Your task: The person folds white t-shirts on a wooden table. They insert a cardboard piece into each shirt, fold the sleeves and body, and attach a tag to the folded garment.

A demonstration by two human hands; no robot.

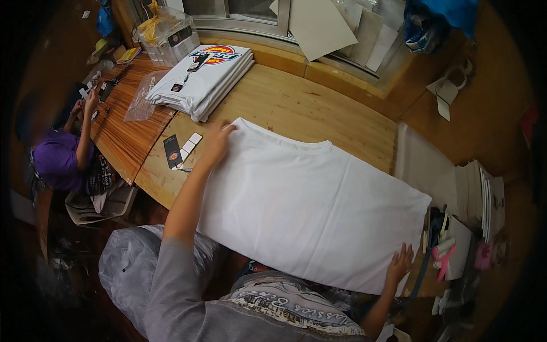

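A white T-shirt (307,205) lies flat and folded into a long rectangle on the wooden table (296,108). My left hand (216,142) rests palm down on its far left corner, fingers spread. At the near right corner, by the table's edge, my right hand (399,265) presses the cloth with its fingers apart. Neither hand grips anything.
A stack of folded white shirts (199,77) with a printed logo lies at the back left, a clear plastic bag (139,100) and paper tags (179,151) nearby. A person in purple (62,157) sits at the left. Stacked cardboard sheets (478,194) and pink tool (441,259) lie at right.
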